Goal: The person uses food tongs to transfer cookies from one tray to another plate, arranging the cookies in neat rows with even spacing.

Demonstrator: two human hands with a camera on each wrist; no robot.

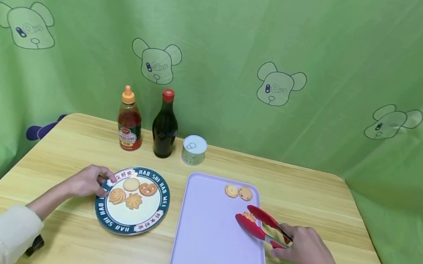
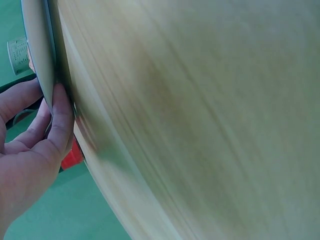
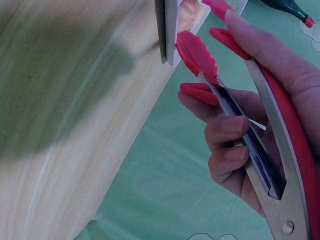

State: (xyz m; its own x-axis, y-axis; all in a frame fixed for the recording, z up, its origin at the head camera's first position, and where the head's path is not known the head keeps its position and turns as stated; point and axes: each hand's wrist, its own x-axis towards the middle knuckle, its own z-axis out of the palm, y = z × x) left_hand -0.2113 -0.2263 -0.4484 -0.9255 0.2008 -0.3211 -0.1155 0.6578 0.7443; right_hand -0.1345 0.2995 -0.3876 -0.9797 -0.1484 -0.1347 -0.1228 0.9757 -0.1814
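Observation:
My left hand (image 1: 89, 182) pinches the left rim of a round plate (image 1: 106, 221) with a dark green border; thumb and fingers (image 2: 62, 117) lie on either side of the edge in the left wrist view. On the plate are several cookies, among them a pretzel-shaped one (image 1: 148, 189) and a flower-shaped one (image 1: 134, 201). My right hand (image 1: 307, 251) grips red-tipped tongs (image 3: 272, 180). Their tips straddle a cookie (image 1: 249, 216) over the right side of a lilac tray (image 1: 216, 254); whether they squeeze it I cannot tell. Two cookies (image 1: 232, 191) lie at the tray's far end.
Behind the plate stand a sauce bottle (image 1: 129, 127) with an orange cap, a dark bottle (image 1: 165, 129) with a red cap and a small can (image 1: 193, 151). The wooden table (image 1: 303, 185) meets a green curtain (image 1: 229, 23) at the back.

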